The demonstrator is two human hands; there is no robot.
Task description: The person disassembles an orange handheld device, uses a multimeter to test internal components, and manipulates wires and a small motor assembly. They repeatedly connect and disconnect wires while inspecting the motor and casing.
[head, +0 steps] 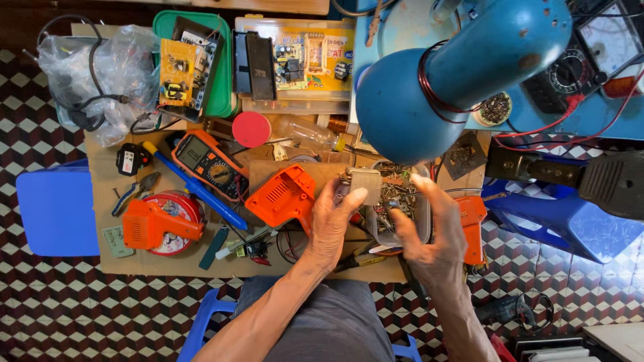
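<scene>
While the left hand (330, 224) grips a beige block (366, 185), the right hand (429, 228) hovers open.

Blue lamp shade (409, 100) blocks the middle of the surface (100, 194) — whatever lies under it is hidden. Left hand (332, 224) covers the lower part of the small beige block (366, 182), so the grip underneath can't be seen. Clear tray (424, 221) contents too small and jumbled to identify; right hand (433, 238) masks part of it. Analog meter (614, 40) cut off by the top-right edge. Bits inside the plastic bag (100, 74) — unreadable through the crinkle.
</scene>
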